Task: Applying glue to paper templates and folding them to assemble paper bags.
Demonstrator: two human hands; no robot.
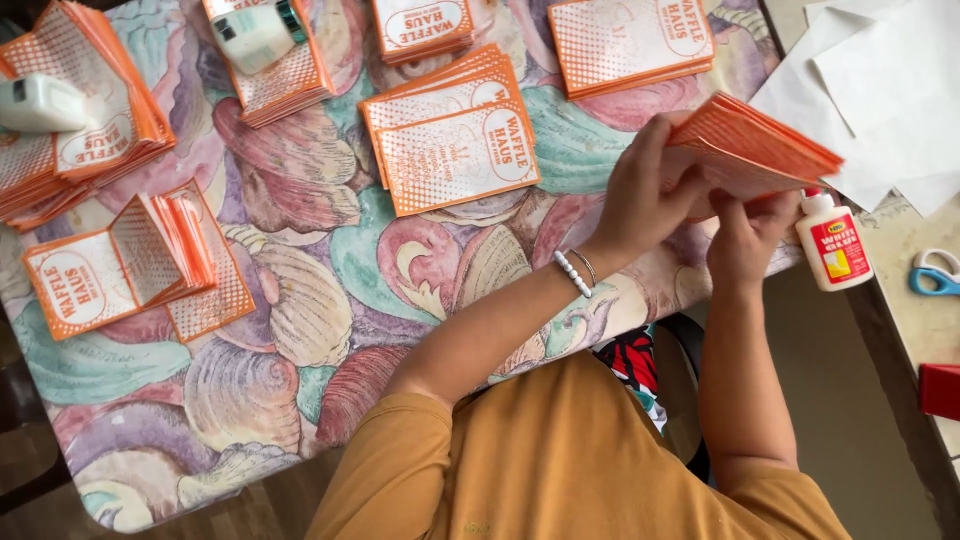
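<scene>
Both hands up at the table's right edge, busy with one thick stack (755,150) of orange paper sleeves. Left hand (640,195) wrapped around the stack's near end, fingers curled over the top, thumb side underneath, so a firm closed grip on it. Right hand (745,235) tucked under the stack from below, fingers pressed up against the bottom sheets, also closed on it. Stack held tilted, lifted off the cloth, fanned a bit at the far corner.

Beaded bracelet (573,272) on the left wrist. Glue bottle (833,240) standing upright just beside the right hand, white with a red label. Blue scissors (935,275) further right on the beige counter, white paper sheets (880,90) above them.

Shell-print tablecloth (330,300) covered in more orange piles: flat pile (455,140) near the middle, another pile (630,40) at top, half-folded sleeves (135,265) on the left, a second white bottle (40,102) lying on a heap (100,140) at far left. Mustard shirt (570,460) at the bottom.
</scene>
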